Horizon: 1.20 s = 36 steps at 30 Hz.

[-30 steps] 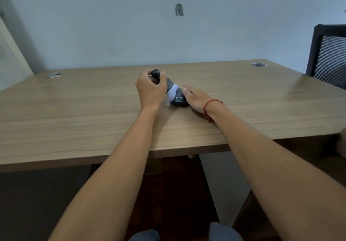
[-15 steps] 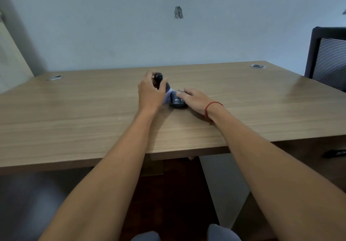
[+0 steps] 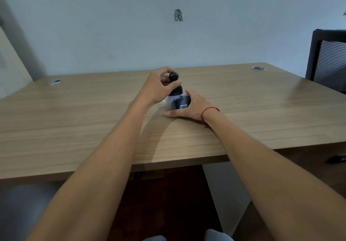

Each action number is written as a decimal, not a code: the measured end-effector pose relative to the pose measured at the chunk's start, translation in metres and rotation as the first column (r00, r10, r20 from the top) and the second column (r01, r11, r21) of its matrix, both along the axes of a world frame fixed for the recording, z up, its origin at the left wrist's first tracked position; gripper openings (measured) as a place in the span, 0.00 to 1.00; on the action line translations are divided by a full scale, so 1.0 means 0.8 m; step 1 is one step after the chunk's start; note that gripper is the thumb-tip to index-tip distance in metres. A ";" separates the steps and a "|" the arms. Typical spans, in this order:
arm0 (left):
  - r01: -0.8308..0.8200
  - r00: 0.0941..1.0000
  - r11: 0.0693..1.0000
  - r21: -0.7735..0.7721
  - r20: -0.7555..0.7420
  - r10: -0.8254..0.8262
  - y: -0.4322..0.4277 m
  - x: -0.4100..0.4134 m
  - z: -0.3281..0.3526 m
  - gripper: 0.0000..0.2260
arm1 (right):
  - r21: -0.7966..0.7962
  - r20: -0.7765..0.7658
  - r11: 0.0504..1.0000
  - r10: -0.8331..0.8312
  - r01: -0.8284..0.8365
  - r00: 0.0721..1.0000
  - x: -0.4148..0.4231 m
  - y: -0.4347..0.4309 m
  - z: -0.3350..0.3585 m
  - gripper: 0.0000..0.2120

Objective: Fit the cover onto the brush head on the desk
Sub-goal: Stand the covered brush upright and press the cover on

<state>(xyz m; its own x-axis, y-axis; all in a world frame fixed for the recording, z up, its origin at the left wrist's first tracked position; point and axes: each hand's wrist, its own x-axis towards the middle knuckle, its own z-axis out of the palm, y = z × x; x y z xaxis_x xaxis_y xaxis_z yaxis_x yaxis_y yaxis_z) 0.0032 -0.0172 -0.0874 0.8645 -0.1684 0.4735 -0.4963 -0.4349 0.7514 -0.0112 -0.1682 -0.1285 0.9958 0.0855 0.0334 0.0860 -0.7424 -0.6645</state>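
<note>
Wooden tabletop (image 3: 93, 128) ran wide under pale wall. Brush (image 3: 175, 83) stood upright mid-tabletop, left hand (image 3: 157, 89) clamped on dark handle. Right hand (image 3: 191, 106) cupped around cover (image 3: 182, 104), white bristles (image 3: 172, 98) showing at its rim. Bare wood all around, near edge well off; chair (image 3: 327, 61) far right.

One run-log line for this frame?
left hand: grips brush handle | right hand: steadies cover on desk | bristles: partly exposed
</note>
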 end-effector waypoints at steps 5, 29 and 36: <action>0.162 0.982 0.979 0.124 -0.116 -0.148 -0.002 -0.016 0.024 0.09 | 0.052 -0.023 0.998 0.040 -0.039 0.999 0.009 -0.002 -0.004 0.54; 0.092 0.982 0.980 0.178 -0.178 -0.060 -0.005 -0.026 0.028 0.10 | 0.256 -0.088 0.960 0.141 -0.115 0.986 0.002 -0.011 0.001 0.68; 0.043 0.995 0.991 0.129 -0.095 -0.031 -0.005 -0.024 0.019 0.08 | 0.236 -0.091 0.961 0.170 -0.145 0.981 0.000 -0.011 0.003 0.66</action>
